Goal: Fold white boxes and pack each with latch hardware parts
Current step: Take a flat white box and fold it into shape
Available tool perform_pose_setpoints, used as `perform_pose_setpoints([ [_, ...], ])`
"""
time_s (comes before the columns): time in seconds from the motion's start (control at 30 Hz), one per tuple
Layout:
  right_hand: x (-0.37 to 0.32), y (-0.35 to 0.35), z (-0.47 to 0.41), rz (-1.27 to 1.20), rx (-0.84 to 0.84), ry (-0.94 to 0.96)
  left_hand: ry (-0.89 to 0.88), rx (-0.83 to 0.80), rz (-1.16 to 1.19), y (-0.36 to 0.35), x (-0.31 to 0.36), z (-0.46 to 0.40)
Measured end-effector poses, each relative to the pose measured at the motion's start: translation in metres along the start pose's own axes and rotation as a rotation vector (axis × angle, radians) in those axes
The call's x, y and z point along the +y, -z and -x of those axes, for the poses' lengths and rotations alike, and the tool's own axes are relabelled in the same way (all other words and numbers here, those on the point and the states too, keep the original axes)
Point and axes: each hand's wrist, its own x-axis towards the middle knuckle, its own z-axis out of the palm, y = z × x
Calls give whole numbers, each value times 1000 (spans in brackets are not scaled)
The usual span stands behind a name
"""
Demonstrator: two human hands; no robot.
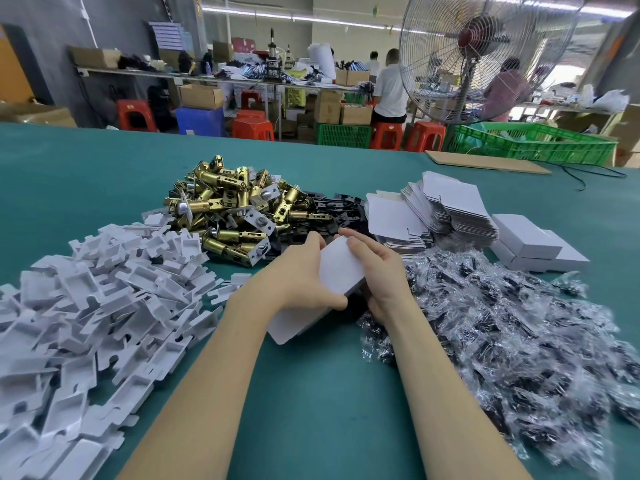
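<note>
White card, a partly folded box [341, 268], is held above the green table [311, 393] between both hands; the left hand [298, 275] grips its near-left edge, thumb curled under the lower corner and fingers wrapped over the top; the right hand [377, 268] holds the opposite side, its fingers [360, 245] laid over the upper face and curved round the far edge; a loose flap of the same box [294, 323] hangs below the left thumb, towards the wearer; something dark sits under the box between the two palms, its identity not discernible. Just beyond the fingertips lies a layer of flat black plates [325, 216]; beyond and to the left of the left hand's fingers is a heap of brass-coloured latch bolts [228, 202] with silver faceplates; further left of the left hand, and extending towards the wearer, spreads a large pile of white card inserts [86, 306]. Beyond and to the right of the right hand's fingers stand stacks of flat white box blanks [446, 209]; further right lie finished closed white boxes [533, 244], touching one another; right of the right wrist, and running towards the wearer, is a mound of clear plastic bags of dark small parts [502, 334]. At the far table edge, well apart from the hands, lie a brown cardboard sheet [485, 161] and a green plastic crate [533, 142]; behind stands a large metal fan [485, 53].
</note>
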Motion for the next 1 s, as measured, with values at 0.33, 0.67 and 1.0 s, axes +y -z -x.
perform_pose_setpoints([
  [0.33, 5, -9, 7, 81, -91, 46, -36, 48, -3, 0, -9, 11],
  [0.67, 10, -10, 13, 344, -249, 154, -11, 65, 51, 5, -19, 11],
  [1.0, 15, -13, 12, 298, -203, 182, -43, 139, -17, 20, -18, 22],
])
